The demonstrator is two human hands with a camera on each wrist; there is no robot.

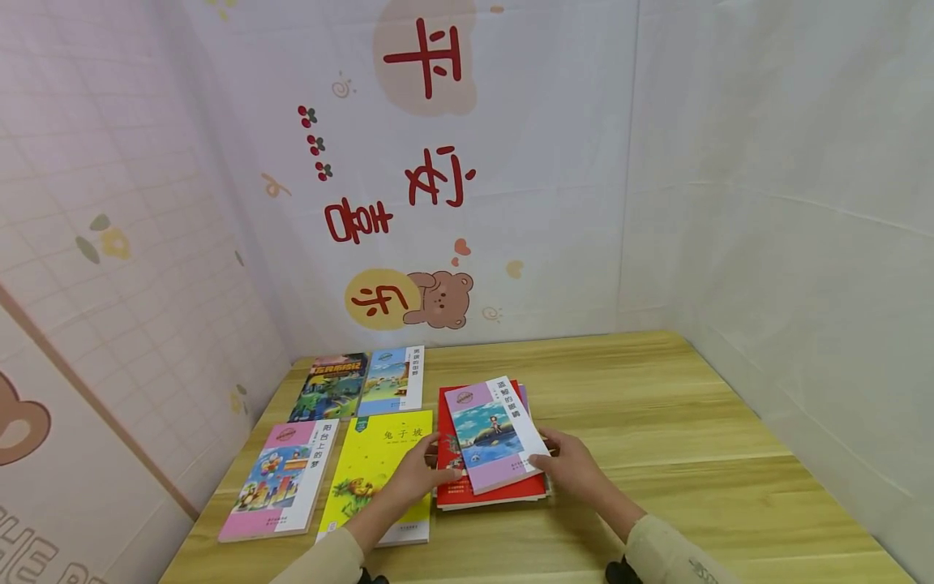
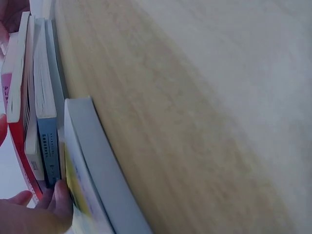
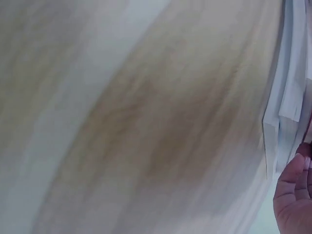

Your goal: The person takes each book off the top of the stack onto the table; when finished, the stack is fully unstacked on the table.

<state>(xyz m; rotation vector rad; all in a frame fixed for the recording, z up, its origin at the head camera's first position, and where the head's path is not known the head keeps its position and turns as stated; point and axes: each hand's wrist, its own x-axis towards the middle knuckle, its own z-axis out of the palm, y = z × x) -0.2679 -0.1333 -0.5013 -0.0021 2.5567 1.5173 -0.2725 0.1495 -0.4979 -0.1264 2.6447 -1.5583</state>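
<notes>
A purple-edged paperback book [image 1: 490, 436] with a sea picture lies slanted on top of a red book [image 1: 458, 491], which caps a stack. My right hand [image 1: 576, 466] pinches the purple-edged book at its lower right corner, thumb on the cover. At the stack's left side is my left hand [image 1: 422, 470], fingers along the edge and thumb over the red cover near the purple-edged book. In the left wrist view, a blue-spined book [image 2: 48, 146] shows lower in the stack, beside the left fingertips. The right wrist view catches white page edges [image 3: 287, 97] above my right hand [image 3: 295, 195].
Left of the stack lie a yellow book [image 1: 394, 438], a pink-purple book [image 1: 280, 483], a blue book [image 1: 394, 381] and a dark green book [image 1: 330, 388]. The wood-grain table [image 1: 693, 487] extends to the right. Printed cloth walls [image 1: 554, 162] stand behind and on both sides.
</notes>
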